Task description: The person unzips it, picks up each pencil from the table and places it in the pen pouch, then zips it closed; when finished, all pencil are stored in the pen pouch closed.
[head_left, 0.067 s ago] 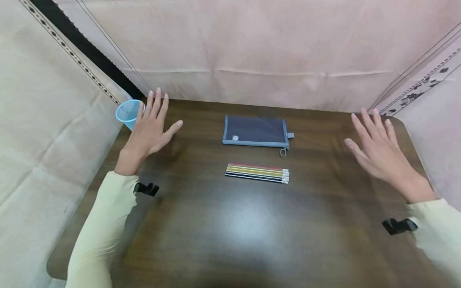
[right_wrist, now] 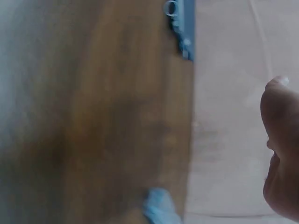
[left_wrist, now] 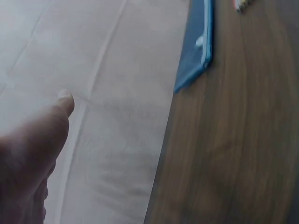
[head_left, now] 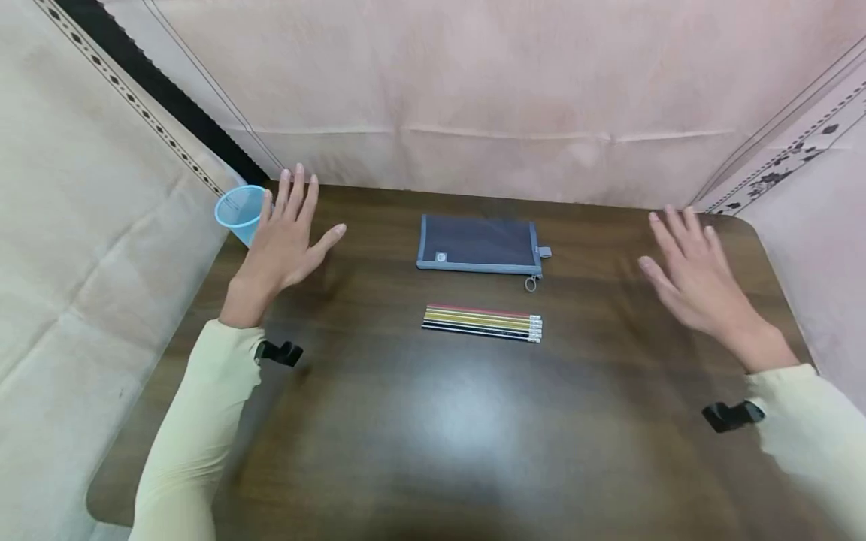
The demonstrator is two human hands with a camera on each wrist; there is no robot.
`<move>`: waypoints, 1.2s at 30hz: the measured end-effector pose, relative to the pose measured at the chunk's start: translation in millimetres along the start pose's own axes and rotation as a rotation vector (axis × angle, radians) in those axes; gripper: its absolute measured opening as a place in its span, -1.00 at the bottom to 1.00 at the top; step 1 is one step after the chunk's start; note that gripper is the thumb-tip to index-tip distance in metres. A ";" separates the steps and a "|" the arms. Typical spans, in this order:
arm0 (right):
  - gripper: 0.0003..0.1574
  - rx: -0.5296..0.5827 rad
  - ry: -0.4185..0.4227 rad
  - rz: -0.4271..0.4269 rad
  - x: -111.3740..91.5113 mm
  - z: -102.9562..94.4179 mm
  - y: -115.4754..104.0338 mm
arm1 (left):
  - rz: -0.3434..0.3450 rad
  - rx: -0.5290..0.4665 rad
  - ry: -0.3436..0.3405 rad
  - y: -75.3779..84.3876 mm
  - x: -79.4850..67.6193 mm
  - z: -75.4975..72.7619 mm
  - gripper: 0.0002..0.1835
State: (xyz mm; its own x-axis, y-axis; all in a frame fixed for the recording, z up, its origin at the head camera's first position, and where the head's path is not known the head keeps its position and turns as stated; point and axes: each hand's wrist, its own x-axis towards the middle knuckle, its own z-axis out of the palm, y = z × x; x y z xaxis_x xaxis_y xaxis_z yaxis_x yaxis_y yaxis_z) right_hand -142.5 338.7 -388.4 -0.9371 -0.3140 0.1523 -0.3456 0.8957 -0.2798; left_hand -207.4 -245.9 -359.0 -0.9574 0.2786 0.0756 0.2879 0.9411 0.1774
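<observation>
Your right hand (head_left: 697, 282) has come slightly toward the middle of the frame, while your left hand (head_left: 276, 248), at left, stays almost in the same place. The pouch (head_left: 476, 242) and the pencils (head_left: 482, 323) show no move of their own. I judge that this small shift changes nothing for them: both lie untouched, and the work on them is not yet begun.

The fingers of both your hands are released, extended and spread apart, and they grasp nothing. The left fingers overlap the edge of the cup (head_left: 233, 216) in the upper left of the frame; whether they touch it, I cannot tell. Your right hand, at right, is well apart from the pouch.

The pouch lies flat in the upper middle of the frame. It is a dark blue rectangle, maybe of mesh, with a lighter blue border, a short tab (head_left: 544, 252) and a ring (head_left: 531, 291) at its right end. Just below it in the frame, the pencils make a neat flat row, thin and straight, in red, yellow and dark colours, with pale ends toward the right. The cup is light blue and round at the rim. The table (head_left: 379, 421) has brown wood grain with a soft shine, and the cloth (head_left: 507, 90) behind it is pale and creased.
</observation>
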 end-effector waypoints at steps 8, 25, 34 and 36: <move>-0.24 0.052 -0.124 -0.170 43.6 42.2 -34.8 | 0.222 -0.059 -0.079 72.4 27.6 19.6 -0.18; -0.51 0.025 -0.106 -0.379 89.3 76.6 -44.1 | 0.182 -0.266 -0.345 260.0 79.7 96.1 -0.66; -0.51 0.036 -0.122 -0.332 88.8 80.7 -43.2 | 0.087 -0.235 -0.242 282.4 84.7 112.3 -0.79; -0.52 0.040 -0.126 -0.328 87.6 81.5 -42.2 | 0.079 -0.252 -0.225 283.7 85.3 113.6 -0.86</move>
State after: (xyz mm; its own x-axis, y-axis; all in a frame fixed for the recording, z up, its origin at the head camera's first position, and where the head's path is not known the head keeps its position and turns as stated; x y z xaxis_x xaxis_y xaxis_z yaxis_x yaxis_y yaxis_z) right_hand -214.0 247.8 -440.5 -0.7738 -0.6213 0.1231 -0.6284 0.7286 -0.2725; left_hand -209.9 66.6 -413.7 -0.9049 0.4100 -0.1143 0.3305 0.8460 0.4184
